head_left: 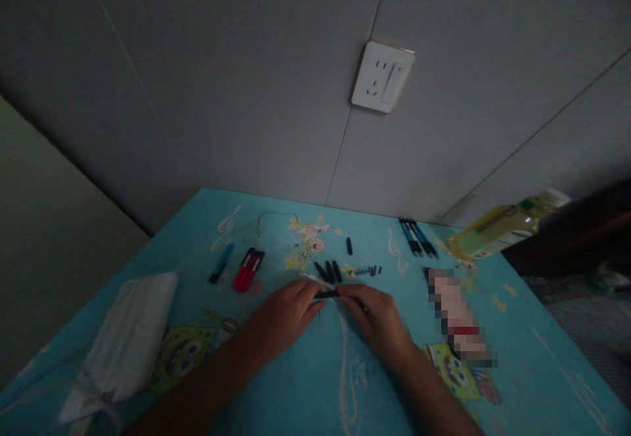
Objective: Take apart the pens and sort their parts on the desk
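While hands (296, 299) (375, 312) grip — black pen piece (326, 295) left-to-right.

Single view, head-worn camera, facing forward and down over the table (305, 390). Left hand (290, 304) and right hand (377, 311) are near; wall (246, 94) fills far side.

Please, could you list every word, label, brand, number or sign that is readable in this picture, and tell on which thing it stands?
No text can be read in this picture.
Bottle label: too blurred.
Red pens: pale patches, too small to read.
Wall socket: a tiny mark, too small to read.
Pixelated item: any writing is hidden.
Black pen piece: none visible.
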`<state>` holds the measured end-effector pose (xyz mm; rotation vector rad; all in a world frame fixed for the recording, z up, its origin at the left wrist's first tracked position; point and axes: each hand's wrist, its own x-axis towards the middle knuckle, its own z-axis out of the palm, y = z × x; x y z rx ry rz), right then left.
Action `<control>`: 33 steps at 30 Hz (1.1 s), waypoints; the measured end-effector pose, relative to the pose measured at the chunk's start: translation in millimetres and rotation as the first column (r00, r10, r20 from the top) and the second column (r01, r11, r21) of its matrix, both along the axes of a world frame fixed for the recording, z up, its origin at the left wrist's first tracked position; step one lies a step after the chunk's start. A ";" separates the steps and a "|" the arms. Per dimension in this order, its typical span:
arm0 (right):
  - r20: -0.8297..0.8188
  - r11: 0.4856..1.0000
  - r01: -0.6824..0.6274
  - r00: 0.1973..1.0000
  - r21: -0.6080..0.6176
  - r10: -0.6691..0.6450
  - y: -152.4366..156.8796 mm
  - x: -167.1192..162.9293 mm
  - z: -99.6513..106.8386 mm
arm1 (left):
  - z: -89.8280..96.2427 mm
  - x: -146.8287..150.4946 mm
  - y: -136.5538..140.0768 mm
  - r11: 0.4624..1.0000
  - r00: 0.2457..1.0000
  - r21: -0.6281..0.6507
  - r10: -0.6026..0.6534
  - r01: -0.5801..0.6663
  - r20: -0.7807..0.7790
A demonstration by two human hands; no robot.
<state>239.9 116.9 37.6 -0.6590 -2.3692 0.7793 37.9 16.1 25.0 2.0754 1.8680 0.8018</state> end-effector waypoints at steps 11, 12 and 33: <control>-0.007 0.993 -0.110 0.994 -0.051 0.110 -3.8 -2.5 8.8 | -22.4 -2.3 2.8 0.999 0.998 -0.010 -0.039 0.039 -0.043; -0.001 0.993 -0.108 0.994 -0.049 0.108 -4.3 -2.5 10.1 | -23.2 -2.0 2.9 0.999 0.998 -0.003 -0.042 0.042 -0.040; 0.095 0.995 -0.099 0.991 0.008 0.098 -6.4 -2.2 11.8 | -13.4 -2.4 4.3 0.995 0.997 0.072 -0.065 0.067 -0.034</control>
